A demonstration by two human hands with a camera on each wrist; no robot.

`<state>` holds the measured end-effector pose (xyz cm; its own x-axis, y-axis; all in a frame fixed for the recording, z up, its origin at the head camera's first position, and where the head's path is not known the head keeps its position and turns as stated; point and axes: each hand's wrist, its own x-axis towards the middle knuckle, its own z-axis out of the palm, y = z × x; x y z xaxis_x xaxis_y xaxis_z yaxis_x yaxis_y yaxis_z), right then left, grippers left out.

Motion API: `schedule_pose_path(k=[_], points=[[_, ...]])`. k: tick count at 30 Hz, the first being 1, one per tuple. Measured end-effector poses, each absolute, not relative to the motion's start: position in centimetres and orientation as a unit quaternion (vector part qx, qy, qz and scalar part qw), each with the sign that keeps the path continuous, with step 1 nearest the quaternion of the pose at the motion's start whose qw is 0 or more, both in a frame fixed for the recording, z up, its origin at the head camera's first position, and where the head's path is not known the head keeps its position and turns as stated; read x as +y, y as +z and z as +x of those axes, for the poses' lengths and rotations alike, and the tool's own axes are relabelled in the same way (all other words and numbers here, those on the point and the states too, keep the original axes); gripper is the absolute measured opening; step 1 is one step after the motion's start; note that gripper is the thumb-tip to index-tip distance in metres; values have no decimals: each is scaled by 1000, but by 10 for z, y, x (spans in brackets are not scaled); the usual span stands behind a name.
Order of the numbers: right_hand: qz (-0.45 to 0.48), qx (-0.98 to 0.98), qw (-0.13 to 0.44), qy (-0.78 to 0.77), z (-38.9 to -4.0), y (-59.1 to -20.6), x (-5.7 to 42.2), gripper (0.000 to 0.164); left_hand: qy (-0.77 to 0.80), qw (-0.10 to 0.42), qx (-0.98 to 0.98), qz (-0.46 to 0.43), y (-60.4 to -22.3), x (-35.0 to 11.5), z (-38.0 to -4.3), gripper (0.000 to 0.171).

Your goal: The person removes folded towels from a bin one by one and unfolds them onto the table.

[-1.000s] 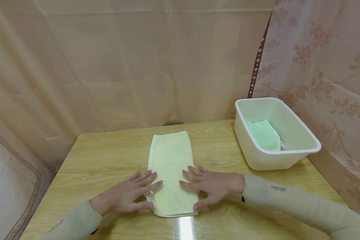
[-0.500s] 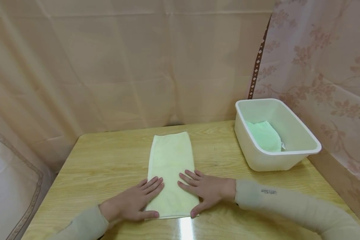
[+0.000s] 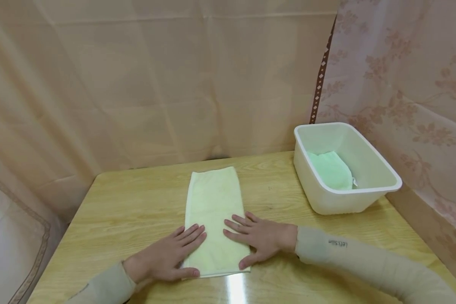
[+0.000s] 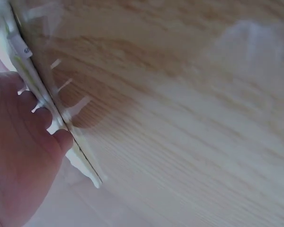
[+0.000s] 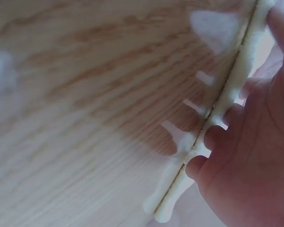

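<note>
Curtain [image 3: 137, 84] behind, table [image 3: 137, 202] below: yellow cloth [image 3: 214, 207] lies flat, far end near the back edge.
Left hand [image 3: 167, 255] and right hand [image 3: 264, 236] rest on its opposite sides, fingers extended, gripping nothing; uneven pressure could ruck or skew it. Tub [image 3: 338, 203] holds green cloth [image 3: 329, 171] at the back right corner.

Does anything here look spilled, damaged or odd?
Nothing stands out. The yellow towel lies flat under the left hand and right hand, and a green towel sits inside the white bin. The bright streak on the table looks like reflected light, not a spill.
</note>
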<state>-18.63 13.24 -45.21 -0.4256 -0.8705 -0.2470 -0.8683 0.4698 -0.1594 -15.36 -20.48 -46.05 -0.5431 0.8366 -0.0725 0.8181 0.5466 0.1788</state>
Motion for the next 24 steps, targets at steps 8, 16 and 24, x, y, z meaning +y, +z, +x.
schedule_pose_path(k=[8,16,24], points=[[-517,845,137,-25,-202,-436,132,70,51,33,867,495,-457,-203,-156,101],[-471,869,142,-62,-249,-411,110,69,57,-7,849,526,-452,-204,-155,103],[-393,900,168,-85,-306,-411,67,73,66,19,849,523,-454,-210,-149,92]])
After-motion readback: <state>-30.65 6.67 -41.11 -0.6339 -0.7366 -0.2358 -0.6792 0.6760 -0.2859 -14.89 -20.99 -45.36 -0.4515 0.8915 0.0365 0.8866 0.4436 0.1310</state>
